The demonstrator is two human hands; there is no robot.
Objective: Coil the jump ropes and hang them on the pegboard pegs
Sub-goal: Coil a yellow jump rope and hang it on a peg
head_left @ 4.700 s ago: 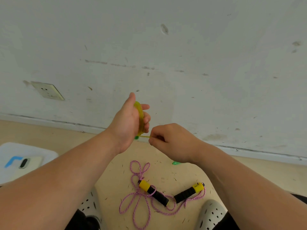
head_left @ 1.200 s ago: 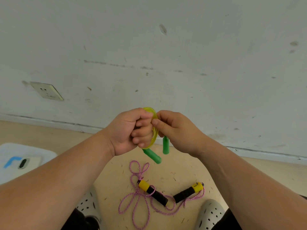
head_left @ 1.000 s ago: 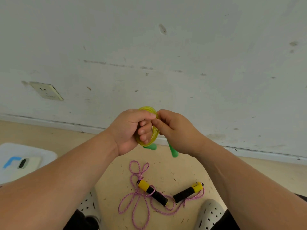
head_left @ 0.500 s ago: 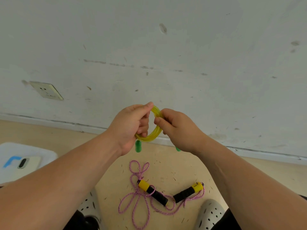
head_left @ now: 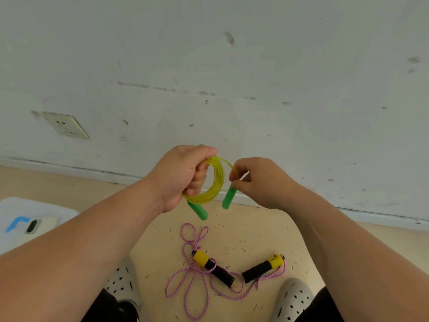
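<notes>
- Yellow jump rope, coiled, sits at frame centre, looped around the curled fingers of the left hand.
- Right hand pinches its loose end just above one green handle.
- Pink jump rope lies uncoiled on the floor, lower centre.

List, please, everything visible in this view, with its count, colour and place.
yellow jump rope: one, yellow cord coiled, two green handles hanging, held in both hands
pink jump rope: one, pink cord loose, black and yellow handles, on the floor between the shoes
wall socket: one, off-white, on the wall at left
mat: one, white with a blue mark, on the floor at far left
phone-like device: one, pale, on the mat
shoes: two, pale grey, perforated, bottom edge
left hand: one, gripping the coil
right hand: one, pinching the cord by a green handle
</notes>
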